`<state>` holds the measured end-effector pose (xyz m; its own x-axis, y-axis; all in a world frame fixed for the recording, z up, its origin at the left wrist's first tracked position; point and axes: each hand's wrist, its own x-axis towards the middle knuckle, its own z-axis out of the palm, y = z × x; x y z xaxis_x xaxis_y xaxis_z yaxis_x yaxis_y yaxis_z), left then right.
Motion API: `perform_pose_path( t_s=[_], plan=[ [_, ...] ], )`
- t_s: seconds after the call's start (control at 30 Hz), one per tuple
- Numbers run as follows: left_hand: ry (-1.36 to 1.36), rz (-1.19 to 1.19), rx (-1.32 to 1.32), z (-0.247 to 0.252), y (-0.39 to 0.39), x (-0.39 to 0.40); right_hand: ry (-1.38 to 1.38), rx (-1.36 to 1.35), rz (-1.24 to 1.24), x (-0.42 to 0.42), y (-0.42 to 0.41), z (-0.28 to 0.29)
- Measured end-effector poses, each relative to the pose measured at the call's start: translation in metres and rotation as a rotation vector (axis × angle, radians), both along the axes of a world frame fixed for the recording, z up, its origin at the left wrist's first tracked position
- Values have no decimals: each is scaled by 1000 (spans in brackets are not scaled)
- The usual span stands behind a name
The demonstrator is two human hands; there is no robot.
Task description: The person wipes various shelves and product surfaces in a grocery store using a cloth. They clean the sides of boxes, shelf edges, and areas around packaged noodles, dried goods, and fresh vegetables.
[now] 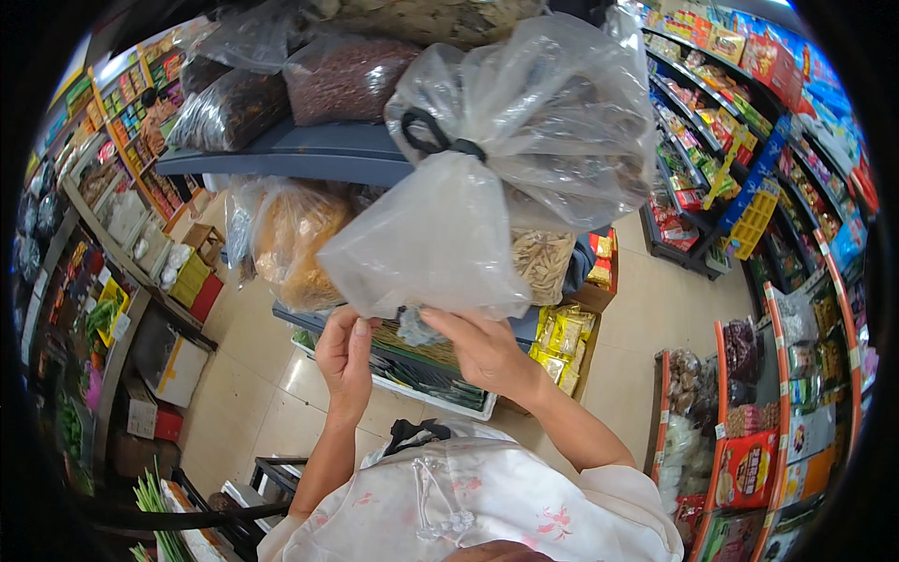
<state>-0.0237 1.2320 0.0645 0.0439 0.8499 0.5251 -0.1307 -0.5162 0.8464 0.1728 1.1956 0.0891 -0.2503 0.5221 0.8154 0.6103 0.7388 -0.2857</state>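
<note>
A large clear plastic bag point(534, 119), its neck gathered by a black tie point(432, 137), rests on the shelf in front of me. The bag's loose open end point(435, 239) fans out downward towards my body. My left hand point(346, 355) pinches the lower left corner of that end between thumb and fingers. My right hand point(488, 348) is at the lower edge, gripping a crumpled grey-blue cloth point(425, 330) against the plastic. Its fingertips are partly hidden. What the tied bag contains is hard to make out.
Bags of dried goods point(351, 77) line the dark shelf point(281, 151). Below are a yellow-orange bag point(298, 242), a white crate point(435, 390) and yellow packets point(562, 344). Snack racks point(709, 140) stand right, produce stands point(105, 309) left. A person point(156, 123) is far left.
</note>
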Motion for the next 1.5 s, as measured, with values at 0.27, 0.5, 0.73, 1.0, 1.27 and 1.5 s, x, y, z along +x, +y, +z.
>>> perform_pose_path(
  t_s=[0.27, 0.5, 0.73, 1.0, 1.27, 1.5],
  plan=[
    [110, 117, 127, 16, 21, 3, 284, 270, -323, 59, -38, 15],
    [606, 170, 543, 40, 24, 30, 542, 423, -340, 93, -25, 30],
    [387, 108, 193, 34, 27, 42, 463, 475, -304, 102, -1, 62],
    [880, 593, 658, 9, 60, -11, 596, 483, -306, 115, 16, 40],
    [1399, 1003, 252, -45, 180, -192, 801, 198, -125, 124, 53, 43],
    [1218, 921, 201, -3, 162, -125, 854, 155, -176, 174, 106, 54]
  ],
)
